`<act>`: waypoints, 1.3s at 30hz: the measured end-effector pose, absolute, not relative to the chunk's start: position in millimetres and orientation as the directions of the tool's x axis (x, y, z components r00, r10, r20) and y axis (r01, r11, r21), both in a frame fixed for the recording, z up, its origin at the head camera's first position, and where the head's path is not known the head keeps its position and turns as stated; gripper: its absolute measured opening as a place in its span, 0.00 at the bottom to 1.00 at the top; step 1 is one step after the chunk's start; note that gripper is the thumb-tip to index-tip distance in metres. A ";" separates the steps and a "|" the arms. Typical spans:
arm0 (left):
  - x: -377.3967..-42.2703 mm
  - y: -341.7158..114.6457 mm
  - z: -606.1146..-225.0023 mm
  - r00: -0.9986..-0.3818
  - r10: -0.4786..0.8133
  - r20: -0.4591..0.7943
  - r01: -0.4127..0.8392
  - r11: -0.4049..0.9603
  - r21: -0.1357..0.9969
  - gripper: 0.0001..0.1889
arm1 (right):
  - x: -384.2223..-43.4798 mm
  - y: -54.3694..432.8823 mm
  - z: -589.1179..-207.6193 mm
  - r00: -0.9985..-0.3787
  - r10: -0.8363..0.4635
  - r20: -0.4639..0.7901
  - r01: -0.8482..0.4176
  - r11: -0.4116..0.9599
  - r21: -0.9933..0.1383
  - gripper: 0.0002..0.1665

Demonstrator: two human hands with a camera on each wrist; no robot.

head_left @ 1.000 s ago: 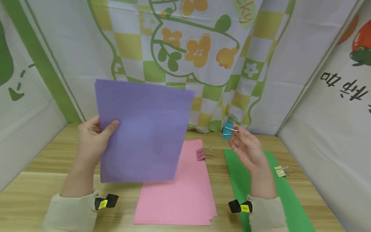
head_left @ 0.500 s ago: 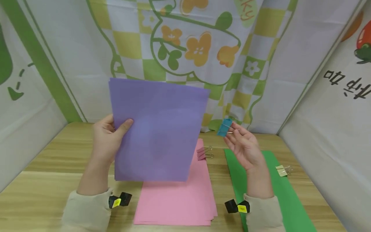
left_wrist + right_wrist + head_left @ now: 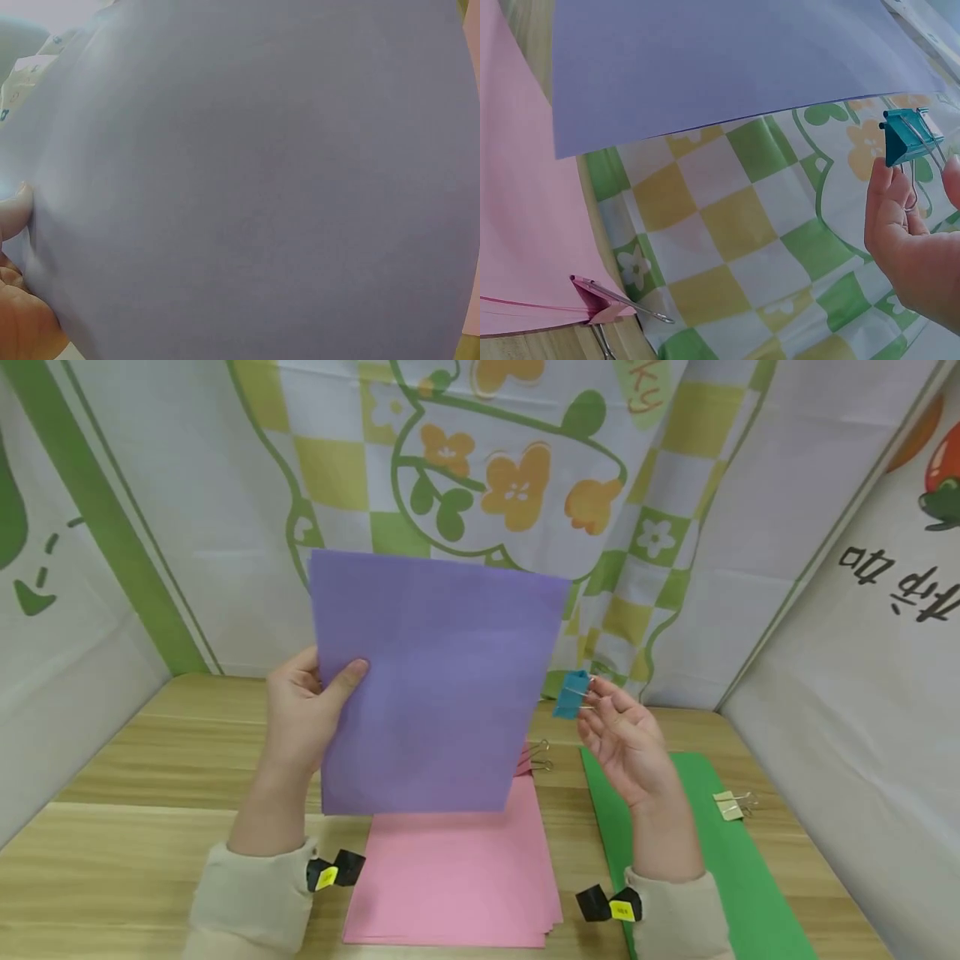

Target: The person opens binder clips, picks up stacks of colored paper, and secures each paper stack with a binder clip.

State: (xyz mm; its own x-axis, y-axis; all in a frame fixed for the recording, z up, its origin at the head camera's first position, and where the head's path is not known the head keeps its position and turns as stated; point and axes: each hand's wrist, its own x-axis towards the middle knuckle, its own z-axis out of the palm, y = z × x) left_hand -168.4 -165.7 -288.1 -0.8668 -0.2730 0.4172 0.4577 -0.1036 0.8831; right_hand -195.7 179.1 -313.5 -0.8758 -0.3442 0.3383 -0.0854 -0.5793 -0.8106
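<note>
My left hand [image 3: 307, 710] pinches the left edge of a stack of purple paper [image 3: 435, 693], thumb on its front face, holding it raised and nearly upright. In the left wrist view the purple sheet fills almost everything. To the right of the paper, my right hand [image 3: 626, 743] holds a blue binder clip [image 3: 572, 695] by its wire handles. The right wrist view shows the clip's body [image 3: 909, 139] facing the paper's edge, apart from it. Its jaws look closed.
Below the purple paper lies a pink paper stack [image 3: 465, 877] with a pink binder clip [image 3: 525, 760] on its upper right edge. Green paper [image 3: 720, 827] carrying a yellow binder clip [image 3: 727, 806] lies to the right on the wooden table [image 3: 150, 760]. A patterned curtain [image 3: 337, 468] hangs behind.
My left hand has carried the purple paper to the right and slightly up, over the pink stack. My right hand has shifted a little left with the blue binder clip, narrowing the gap.
</note>
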 end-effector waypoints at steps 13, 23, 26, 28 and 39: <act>-173.3 -157.7 -289.9 -0.865 -0.234 0.443 0.472 -0.084 0.878 0.13 | -194.6 175.8 -309.1 -0.884 -0.285 0.371 -0.112 -0.641 -0.760 0.12; -174.2 -155.1 -288.7 -0.863 -0.242 0.443 0.471 -0.069 0.879 0.11 | -192.8 173.9 -305.7 -0.905 -0.189 0.380 -0.160 -0.678 -0.718 0.10; -175.1 -154.4 -289.3 -0.864 -0.235 0.444 0.472 -0.076 0.878 0.11 | -191.9 173.1 -306.1 -0.911 -0.185 0.370 -0.160 -0.667 -0.728 0.09; -175.4 -153.8 -290.1 -0.867 -0.235 0.439 0.467 -0.077 0.881 0.11 | -191.4 172.4 -306.9 -0.913 -0.188 0.362 -0.157 -0.659 -0.736 0.09; -174.3 -151.8 -293.7 -0.868 -0.228 0.442 0.465 -0.056 0.883 0.10 | -189.0 167.3 -310.2 -0.916 -0.188 0.354 -0.155 -0.647 -0.747 0.09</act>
